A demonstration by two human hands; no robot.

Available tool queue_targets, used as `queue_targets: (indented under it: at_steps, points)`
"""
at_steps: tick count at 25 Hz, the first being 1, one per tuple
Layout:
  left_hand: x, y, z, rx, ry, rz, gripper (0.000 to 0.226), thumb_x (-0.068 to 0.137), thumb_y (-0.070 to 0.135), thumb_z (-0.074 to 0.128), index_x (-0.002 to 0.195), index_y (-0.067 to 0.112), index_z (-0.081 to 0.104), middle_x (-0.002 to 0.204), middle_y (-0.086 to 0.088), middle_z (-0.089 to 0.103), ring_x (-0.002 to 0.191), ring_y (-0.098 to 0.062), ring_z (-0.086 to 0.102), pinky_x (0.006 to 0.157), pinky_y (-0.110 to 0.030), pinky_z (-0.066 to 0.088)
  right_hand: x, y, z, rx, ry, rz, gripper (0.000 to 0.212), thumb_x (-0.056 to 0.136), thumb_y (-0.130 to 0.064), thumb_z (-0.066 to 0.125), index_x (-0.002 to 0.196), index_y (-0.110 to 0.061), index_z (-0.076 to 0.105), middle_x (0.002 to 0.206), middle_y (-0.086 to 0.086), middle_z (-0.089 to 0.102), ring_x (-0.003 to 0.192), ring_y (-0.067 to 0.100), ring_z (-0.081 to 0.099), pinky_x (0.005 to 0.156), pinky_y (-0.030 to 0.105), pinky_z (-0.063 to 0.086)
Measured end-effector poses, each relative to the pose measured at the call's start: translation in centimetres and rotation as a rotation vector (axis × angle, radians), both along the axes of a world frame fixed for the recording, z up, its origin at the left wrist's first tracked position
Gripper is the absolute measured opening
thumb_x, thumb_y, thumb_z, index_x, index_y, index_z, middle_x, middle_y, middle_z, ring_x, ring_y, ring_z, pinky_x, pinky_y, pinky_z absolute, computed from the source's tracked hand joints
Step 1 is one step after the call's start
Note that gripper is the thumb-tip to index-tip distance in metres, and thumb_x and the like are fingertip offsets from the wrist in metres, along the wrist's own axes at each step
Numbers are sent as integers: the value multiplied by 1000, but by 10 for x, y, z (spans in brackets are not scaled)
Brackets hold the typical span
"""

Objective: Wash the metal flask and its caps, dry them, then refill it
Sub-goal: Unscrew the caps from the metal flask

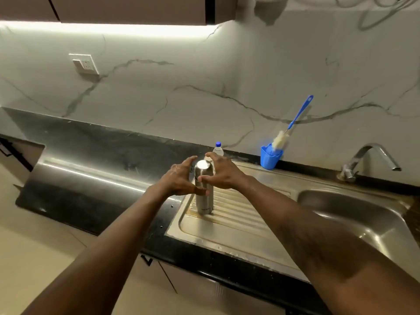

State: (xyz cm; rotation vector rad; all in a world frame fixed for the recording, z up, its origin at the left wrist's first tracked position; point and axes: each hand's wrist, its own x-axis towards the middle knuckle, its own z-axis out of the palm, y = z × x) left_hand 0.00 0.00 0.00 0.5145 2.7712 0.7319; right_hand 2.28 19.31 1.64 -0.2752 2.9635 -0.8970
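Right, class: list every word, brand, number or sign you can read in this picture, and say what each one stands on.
No text here can be read.
On the flask: a small dark print low on its side, too blurred to read.
On the bottle: no label text can be made out.
On the socket plate: no readable marks.
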Motion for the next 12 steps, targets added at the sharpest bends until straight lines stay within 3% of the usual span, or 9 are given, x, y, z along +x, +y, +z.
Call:
queue_targets:
  at_steps: [5, 9, 12]
  points:
    - [-2, 1, -30, 9, -48, 30, 121, 62, 63, 91, 157, 37, 21, 149, -11, 52, 140, -42, 44, 112, -58, 44, -11, -17, -15, 23, -44, -24, 91, 83, -50, 80, 155, -17, 36, 153, 11, 49, 138, 33, 49, 111, 46, 47]
    - [-2, 4, -43, 59, -74, 51, 110, 61, 63, 89, 150, 37, 30, 138, -9, 59, 132, -37, 51, 105, -58, 50, -11, -17, -17, -56, 45, -59, 67, 73, -35, 90, 128, -16, 57, 111, 5, 65, 102, 25, 66, 90, 36, 59]
    - [3, 16, -47, 178, -27, 16, 106, 56, 72, 84, 144, 30, 44, 127, -2, 66, 121, -29, 62, 100, -53, 57, -4, -4, -7, -84, 102, -37, 64, 71, -33, 91, 124, -12, 62, 100, 1, 65, 91, 19, 65, 77, 22, 52]
